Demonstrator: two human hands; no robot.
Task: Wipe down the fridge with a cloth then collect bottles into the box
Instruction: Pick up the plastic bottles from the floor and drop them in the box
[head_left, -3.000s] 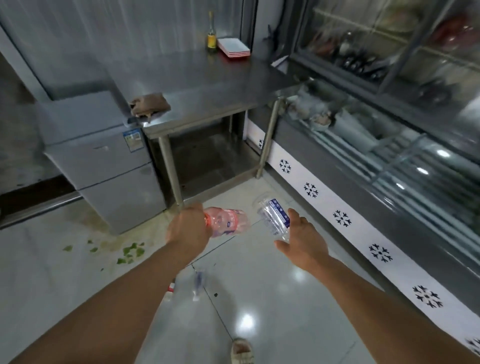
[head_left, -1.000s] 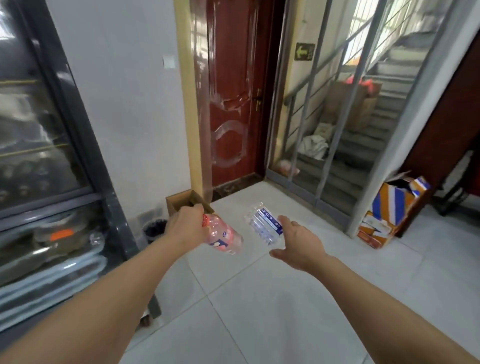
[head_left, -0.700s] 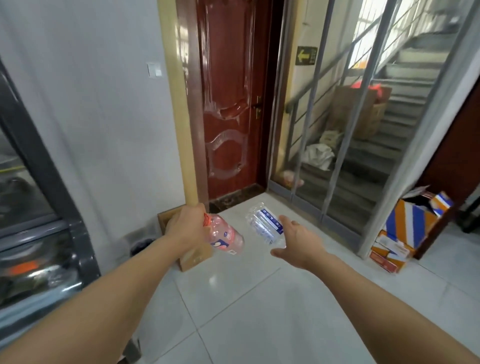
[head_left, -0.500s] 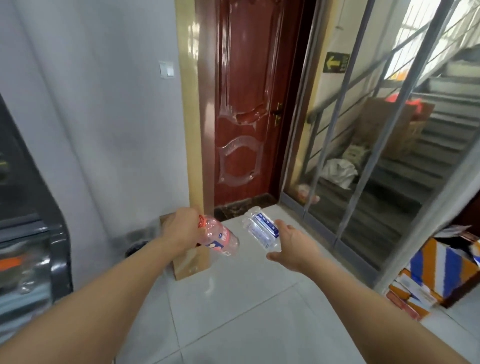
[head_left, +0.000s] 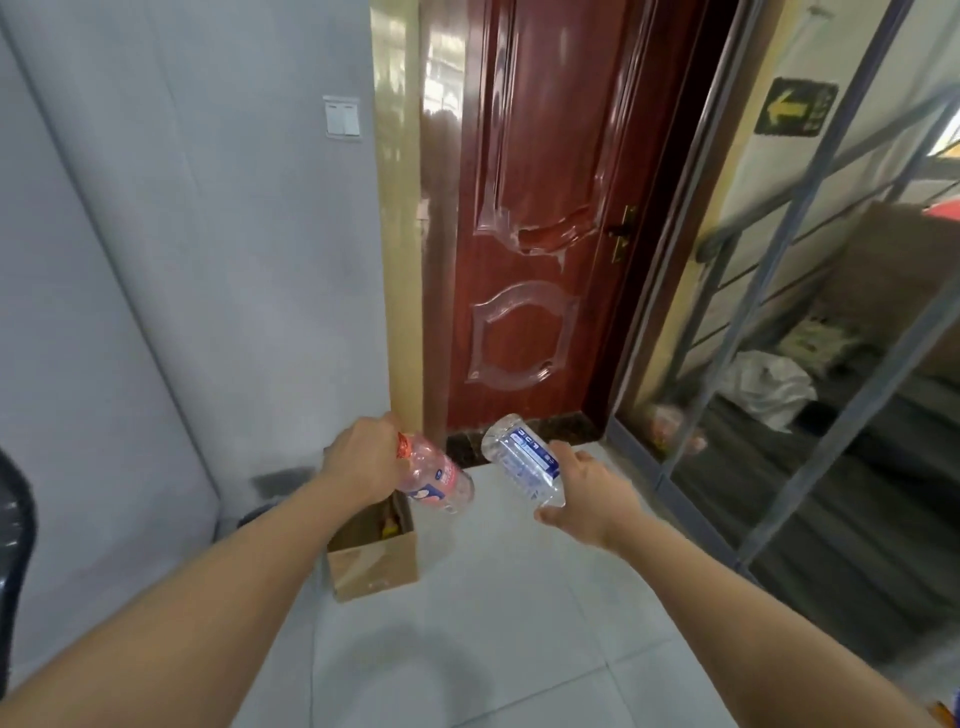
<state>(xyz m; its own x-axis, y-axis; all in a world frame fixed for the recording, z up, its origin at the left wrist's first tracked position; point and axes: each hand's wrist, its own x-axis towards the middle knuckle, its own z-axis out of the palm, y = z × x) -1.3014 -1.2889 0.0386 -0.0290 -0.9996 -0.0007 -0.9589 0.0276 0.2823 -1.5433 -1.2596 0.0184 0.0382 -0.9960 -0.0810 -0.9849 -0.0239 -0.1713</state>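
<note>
My left hand (head_left: 361, 460) grips the red-capped end of a clear pink-labelled bottle (head_left: 435, 475), held tilted just above the far right corner of the box. My right hand (head_left: 589, 491) holds a clear blue-labelled bottle (head_left: 522, 460) by its lower end, its base pointing up and to the left. An open brown cardboard box (head_left: 374, 564) stands on the floor below my left hand, beside the grey wall. Part of its opening is hidden by my left forearm.
A red door (head_left: 524, 218) in a yellow frame stands straight ahead. Grey metal bars (head_left: 810, 332) fence off a stairwell on the right. A dark bin (head_left: 262, 512) sits behind the box, near the wall. White tiled floor (head_left: 493, 634) lies in front.
The view turned from the steel counter and fridge to the door, then came nearer to the box. Both hands kept their bottles and now hang over the box's right side.
</note>
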